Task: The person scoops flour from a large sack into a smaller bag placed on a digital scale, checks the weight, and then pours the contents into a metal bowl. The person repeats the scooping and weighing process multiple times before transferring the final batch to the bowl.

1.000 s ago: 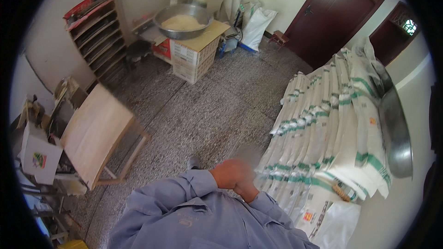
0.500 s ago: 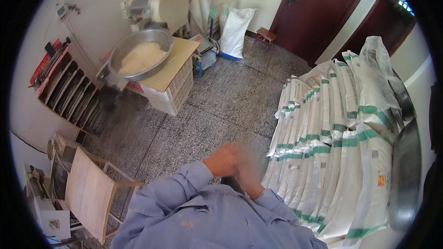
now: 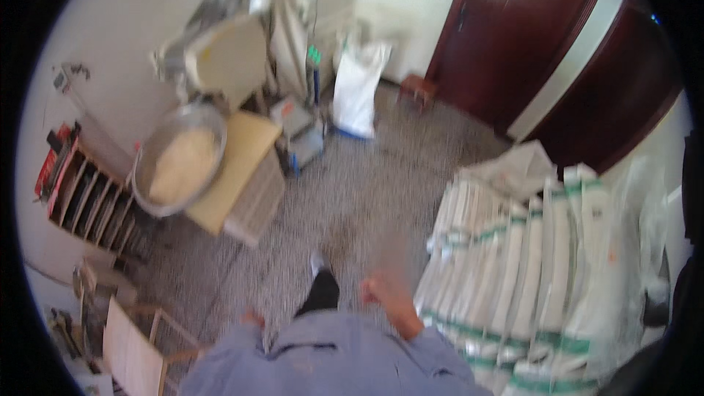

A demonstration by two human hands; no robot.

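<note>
Right hand (image 3: 387, 293) is pretty blurry, fingers maybe loosely curled, near the stacked white sacks (image 3: 513, 271) on the right. Left hand (image 3: 254, 319) is mostly hidden by the shirt (image 3: 330, 359). Can't tell if either's gripping anything. Metal bowl (image 3: 158, 139) sits upper left.

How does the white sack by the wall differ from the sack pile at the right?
The white sack is a single standing bag; the sack pile is many sacks packed closely together. The white sack looks plain, though blurred; the sack pile is green-banded. The white sack is near the wall; the sack pile is nearer the right hand. Both are mostly white.
</note>
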